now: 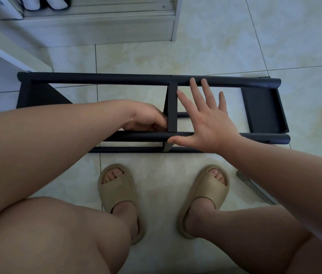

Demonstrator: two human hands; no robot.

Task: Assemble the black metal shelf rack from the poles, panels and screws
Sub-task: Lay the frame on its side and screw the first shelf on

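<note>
The black metal rack (100, 78) lies on its side on the tiled floor in front of my feet, its long poles running left to right. Three panels stand between the poles: one at the left end (37, 95), a middle panel (172, 107) and one at the right end (263, 111). My left hand (146, 117) reaches between the poles and grips the middle panel at its lower left edge, fingers curled. My right hand (207, 119) is spread flat with straight fingers just right of that panel, thumb on the near upper pole (255, 137).
White furniture (100, 26) stands beyond the rack and a white slanted board (7, 48) at the far left. A grey metal strip (255, 186) lies on the floor at the right, under my forearm. My slippered feet (116, 186) stand close to the rack.
</note>
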